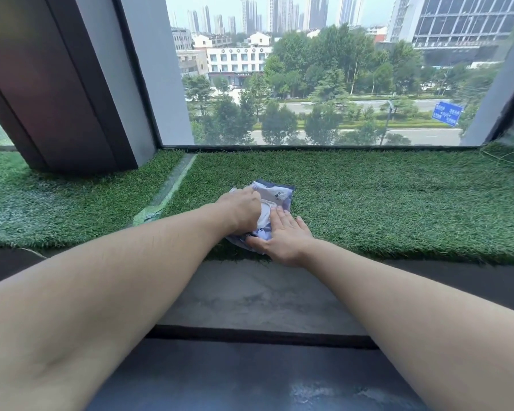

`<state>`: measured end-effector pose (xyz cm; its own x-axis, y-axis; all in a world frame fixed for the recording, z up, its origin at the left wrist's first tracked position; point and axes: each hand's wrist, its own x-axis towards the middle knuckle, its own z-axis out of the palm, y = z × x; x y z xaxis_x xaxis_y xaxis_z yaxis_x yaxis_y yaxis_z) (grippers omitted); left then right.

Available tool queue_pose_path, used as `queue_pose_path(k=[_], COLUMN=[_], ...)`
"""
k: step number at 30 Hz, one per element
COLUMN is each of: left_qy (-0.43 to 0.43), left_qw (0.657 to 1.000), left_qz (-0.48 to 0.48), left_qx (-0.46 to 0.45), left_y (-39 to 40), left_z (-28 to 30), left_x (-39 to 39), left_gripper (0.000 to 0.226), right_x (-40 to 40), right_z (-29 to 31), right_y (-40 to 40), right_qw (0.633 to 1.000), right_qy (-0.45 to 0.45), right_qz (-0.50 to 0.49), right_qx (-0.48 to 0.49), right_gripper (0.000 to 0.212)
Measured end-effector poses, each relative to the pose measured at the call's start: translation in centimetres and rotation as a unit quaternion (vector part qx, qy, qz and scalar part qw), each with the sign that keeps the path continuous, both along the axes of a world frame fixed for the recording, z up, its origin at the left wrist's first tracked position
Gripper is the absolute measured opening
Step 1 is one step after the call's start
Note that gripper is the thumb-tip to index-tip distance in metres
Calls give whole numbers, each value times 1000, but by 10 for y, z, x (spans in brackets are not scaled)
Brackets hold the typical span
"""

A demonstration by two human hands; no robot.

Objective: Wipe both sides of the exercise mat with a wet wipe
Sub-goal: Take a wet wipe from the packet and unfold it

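Two bare hands are working a wet wipe pack (275, 194) on a grass-covered window ledge (398, 203). The left hand (242, 210) is curling its fingers at the pack's lid; at its four o'clock, the right hand (282, 239) is pressing flat, fingers straight. No exercise mat is showing. Probably still fetching a wipe; next, pulling one free.

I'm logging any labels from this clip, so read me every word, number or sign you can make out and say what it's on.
No text here can be quoted.
Wet wipe pack under both hands: small dark print on the blue and white wrapper, too blurred to read.
Blue road sign outside the window: white characters, too small to read.
Buildings across the road: no readable lettering.
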<state>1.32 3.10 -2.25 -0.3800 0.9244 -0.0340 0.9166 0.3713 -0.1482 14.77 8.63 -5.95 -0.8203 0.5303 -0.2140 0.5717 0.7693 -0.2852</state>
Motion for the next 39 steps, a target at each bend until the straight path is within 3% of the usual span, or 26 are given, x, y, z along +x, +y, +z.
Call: queue_pose_path(k=[10, 16, 20, 24, 28, 31, 35, 39], left_qy=[-136, -159, -91, -55, -64, -59, -76, -108], left_qw=[980, 983, 990, 993, 986, 987, 986, 981], left_qz=[-7, -18, 0, 48, 105, 119, 140, 149], left_qx=[147, 91, 105, 92, 112, 93, 50, 59], left_y=[-9, -12, -7, 2, 9, 13, 17, 17], left_z=[15, 27, 16, 6, 3, 6, 17, 20], left_x=[-12, -17, -11, -3, -5, -4, 1, -6], left_gripper=[11, 21, 5, 19, 25, 25, 10, 24], right_x=[0, 1, 0, -2, -6, -9, -10, -10], right_z=[0, 0, 0, 2, 3, 2, -2, -2], right_y=[-1, -1, -1, 0, 1, 3, 4, 4], right_qw=[1000, 1000, 1000, 998, 994, 993, 992, 993], right_qy=[6, 7, 20, 41, 77, 85, 100, 99], right_qz=[2, -4, -11, -28, -54, -59, -61, -58], right_qx=[3, 1, -7, -48, -56, -53, -47, -40], right_gripper=[109, 110, 108, 108, 99, 106, 112, 113])
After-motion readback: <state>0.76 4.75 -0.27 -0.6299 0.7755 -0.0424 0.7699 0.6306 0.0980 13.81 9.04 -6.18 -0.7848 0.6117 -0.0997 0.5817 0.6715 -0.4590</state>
